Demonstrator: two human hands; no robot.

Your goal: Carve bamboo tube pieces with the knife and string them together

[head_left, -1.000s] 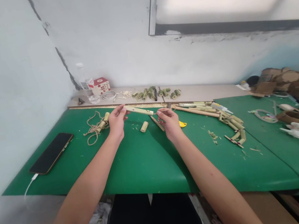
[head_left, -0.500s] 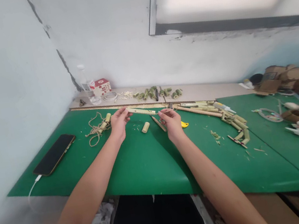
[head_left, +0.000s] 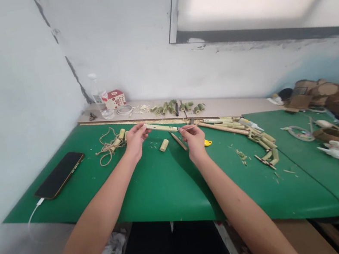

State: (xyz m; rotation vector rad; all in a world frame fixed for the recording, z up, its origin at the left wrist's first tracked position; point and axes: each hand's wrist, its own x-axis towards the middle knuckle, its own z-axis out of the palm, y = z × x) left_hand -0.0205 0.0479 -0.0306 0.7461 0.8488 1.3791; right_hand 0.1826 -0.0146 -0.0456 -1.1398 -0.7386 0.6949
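Note:
My left hand is closed on the left end of a pale bamboo tube, which lies level above the green table and has small dark marks along it. At the tube's right end, my right hand pinches a thin light-brown strand; whether it is twine or a slim stick I cannot tell. Under the tube, a short bamboo piece rests on the table. A pointed brown stick lies between it and my right hand. Partly behind that hand is a yellow-handled tool.
Twine tangles around bamboo pieces at left, near a phone on a cable. Cut bamboo sections, a bottle and a red-white box stand along the back. Jointed bamboo and clutter lie right.
The view has shifted slightly to the right. Both hands keep nearly the same pose, with the bamboo tube's right end still close to my right fingertips.

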